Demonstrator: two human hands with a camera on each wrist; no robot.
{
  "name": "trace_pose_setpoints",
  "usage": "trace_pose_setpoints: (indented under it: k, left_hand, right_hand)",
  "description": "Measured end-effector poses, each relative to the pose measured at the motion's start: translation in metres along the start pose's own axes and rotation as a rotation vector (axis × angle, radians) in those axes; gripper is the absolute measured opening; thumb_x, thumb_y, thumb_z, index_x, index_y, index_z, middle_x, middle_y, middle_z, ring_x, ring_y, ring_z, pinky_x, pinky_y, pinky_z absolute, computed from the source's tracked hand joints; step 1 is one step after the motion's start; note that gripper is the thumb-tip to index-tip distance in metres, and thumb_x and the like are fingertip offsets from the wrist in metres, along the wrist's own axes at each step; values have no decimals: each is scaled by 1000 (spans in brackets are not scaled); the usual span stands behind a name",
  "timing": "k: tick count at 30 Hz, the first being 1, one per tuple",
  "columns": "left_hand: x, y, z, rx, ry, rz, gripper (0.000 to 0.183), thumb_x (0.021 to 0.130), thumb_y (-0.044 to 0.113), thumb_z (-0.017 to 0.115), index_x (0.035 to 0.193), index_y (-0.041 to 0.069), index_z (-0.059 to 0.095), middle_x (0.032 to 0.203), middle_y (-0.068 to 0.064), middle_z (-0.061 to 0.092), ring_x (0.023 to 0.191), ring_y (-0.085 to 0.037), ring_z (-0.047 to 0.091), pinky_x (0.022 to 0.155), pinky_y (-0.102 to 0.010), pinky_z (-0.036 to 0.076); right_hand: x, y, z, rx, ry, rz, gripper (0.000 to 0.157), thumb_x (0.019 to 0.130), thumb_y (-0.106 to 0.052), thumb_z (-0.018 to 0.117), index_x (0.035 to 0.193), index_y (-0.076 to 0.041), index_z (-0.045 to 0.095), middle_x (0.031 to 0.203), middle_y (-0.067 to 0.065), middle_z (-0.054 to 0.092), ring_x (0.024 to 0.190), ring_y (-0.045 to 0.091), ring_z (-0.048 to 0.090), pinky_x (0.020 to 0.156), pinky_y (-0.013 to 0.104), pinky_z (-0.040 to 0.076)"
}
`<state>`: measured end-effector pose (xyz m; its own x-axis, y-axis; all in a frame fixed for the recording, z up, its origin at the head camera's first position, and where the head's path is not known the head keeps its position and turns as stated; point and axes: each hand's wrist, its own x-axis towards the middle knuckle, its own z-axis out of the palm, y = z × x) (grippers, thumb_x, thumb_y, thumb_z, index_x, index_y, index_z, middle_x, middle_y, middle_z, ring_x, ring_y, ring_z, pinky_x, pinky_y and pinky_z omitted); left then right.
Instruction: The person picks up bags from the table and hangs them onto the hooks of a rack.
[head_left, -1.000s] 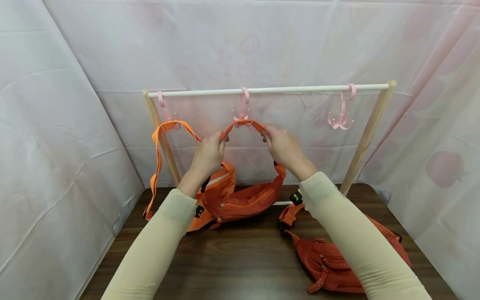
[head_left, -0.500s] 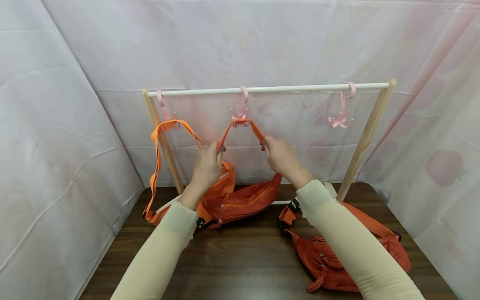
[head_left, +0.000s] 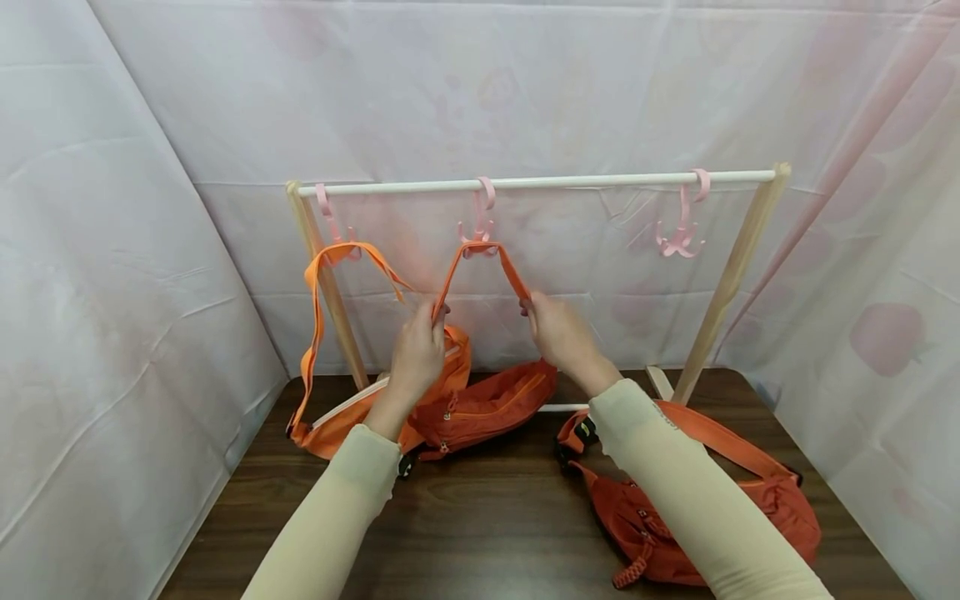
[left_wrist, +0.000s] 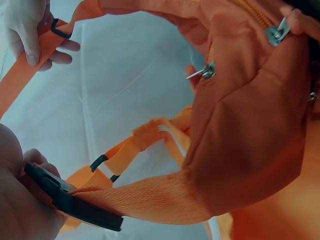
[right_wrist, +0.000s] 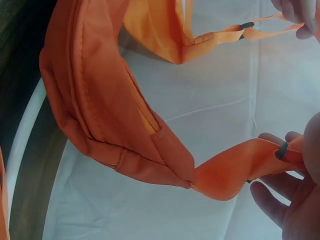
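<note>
A rust-orange waist bag [head_left: 498, 408] hangs low at the rack's middle, its bottom close to the tabletop. Its strap [head_left: 514, 272] lies over the prongs of the middle pink hook [head_left: 478, 225] and slopes down on both sides. My left hand [head_left: 417, 354] grips the strap's left run, with a black buckle [left_wrist: 65, 195] beside it in the left wrist view. On the other side my right hand [head_left: 562, 335] holds the right run near a black slider [right_wrist: 282, 151]. Behind my left hand, a brighter orange waist bag [head_left: 348, 417] has its strap looped on the left pink hook [head_left: 332, 225].
A white rod [head_left: 592, 181] on wooden legs [head_left: 731, 283] carries the hooks. The right pink hook [head_left: 681, 225] bears nothing. Another rust-orange waist bag [head_left: 787, 512] lies on the dark wooden table [head_left: 480, 533], partly under my right forearm. Pale curtains [head_left: 225, 92] stand behind.
Both hands have moved down along with the strap's sides, so the strap now bends more steeply over the middle hook. The bags on either side stay in place.
</note>
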<state>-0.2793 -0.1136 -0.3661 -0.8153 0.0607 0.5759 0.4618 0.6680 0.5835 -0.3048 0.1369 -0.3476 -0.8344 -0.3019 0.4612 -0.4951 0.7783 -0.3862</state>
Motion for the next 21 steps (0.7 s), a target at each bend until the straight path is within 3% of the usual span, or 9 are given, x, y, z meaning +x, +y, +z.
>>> trace_pose_setpoints:
  k: [10,17,21]
  left_hand:
    - [-14,-7,8,-10,22,7,26,114,9,47,134,2,63,92,-11,61,74,-28,56,67,-45,47]
    - [-27,-11,8,2,-6,-17,30,113,12,53,141,3,58,104,-12,65,84,-29,61,74,-47,50]
    - [-34,-13,7,-13,-7,-15,39,110,21,61,146,9,53,104,-6,63,79,-25,58,69,-45,48]
  right_hand:
    - [-9,18,15,-60,-24,0,27,114,-17,50,129,0,64,111,17,72,96,38,70,81,53,58]
    - [-15,26,20,34,-57,24,20,114,-29,53,105,-10,55,83,8,53,69,27,52,62,42,45]
    - [-19,31,20,65,-53,22,26,111,-37,58,110,-12,54,83,6,52,70,26,51,64,41,44]
